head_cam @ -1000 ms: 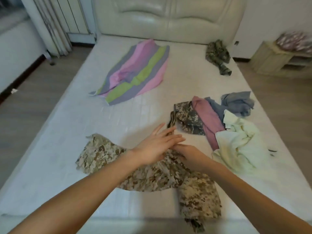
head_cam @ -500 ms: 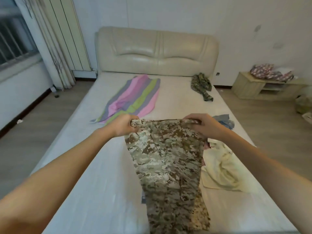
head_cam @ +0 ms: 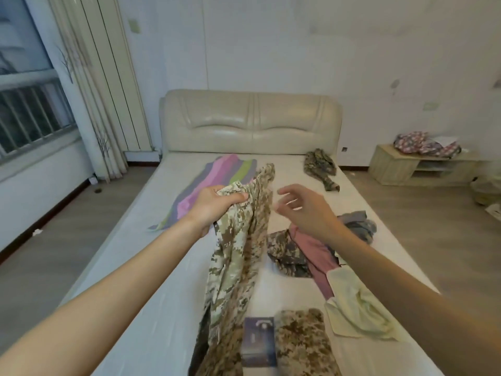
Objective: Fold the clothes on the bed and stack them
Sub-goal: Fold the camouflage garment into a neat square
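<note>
My left hand (head_cam: 214,206) grips the top of tan camouflage trousers (head_cam: 238,256) and holds them up over the white bed (head_cam: 151,280); the fabric hangs bunched down to the near edge. My right hand (head_cam: 303,207) hovers beside the trousers with loosely curled fingers, holding nothing. To the right lie a dark camouflage garment (head_cam: 287,253), a pink garment (head_cam: 314,253), a grey-blue garment (head_cam: 357,223) and a pale yellow garment (head_cam: 357,313). A pink, green and grey striped cloth (head_cam: 211,180) lies spread further back. Another camouflage piece (head_cam: 320,166) sits near the headboard.
A cream padded headboard (head_cam: 252,123) closes the far end of the bed. A low wooden cabinet (head_cam: 406,166) with patterned fabric on top stands at right. Curtains and a window (head_cam: 35,109) are at left. A small dark card (head_cam: 259,340) lies by a camouflage patch (head_cam: 303,343).
My right hand has let go of the trousers' waistband and moved off to the right. My left hand now holds the trousers alone, bunched instead of spread wide.
</note>
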